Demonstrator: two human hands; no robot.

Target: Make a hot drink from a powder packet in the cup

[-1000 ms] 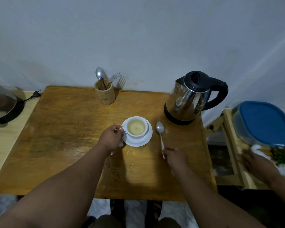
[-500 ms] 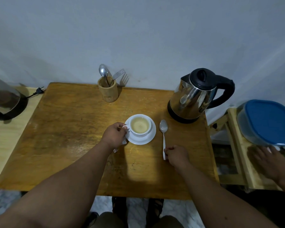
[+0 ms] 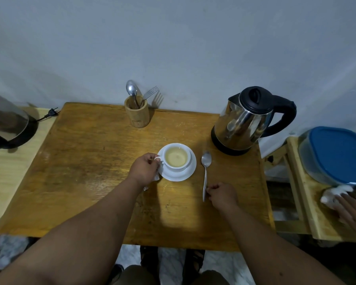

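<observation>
1. Head view, change: over the last second the spoon [image 3: 205, 173] has gone from slanted to lying nearly straight on the table [image 3: 86, 161], bowl far, handle near, just right of the saucer [image 3: 178, 175]. The right hand [image 3: 222, 194] has stayed at the handle's near end. The left hand [image 3: 145, 168] has kept its place at the cup [image 3: 176, 156].

2. Meaning, as I judge it: the cup already holds pale yellowish liquid and the kettle [image 3: 247, 122] stands far right, so pouring looks done; stirring appears finished or about to begin.

3. Hands: the left hand's fingers are curled together around the cup's handle, with a white scrap, perhaps the packet, under the palm. The right hand is loosely fisted, fingertips touching the spoon handle; whether it is pinched I cannot tell.

4. Another person's hand [image 3: 352, 206] rests on the side shelf at far right.
</observation>
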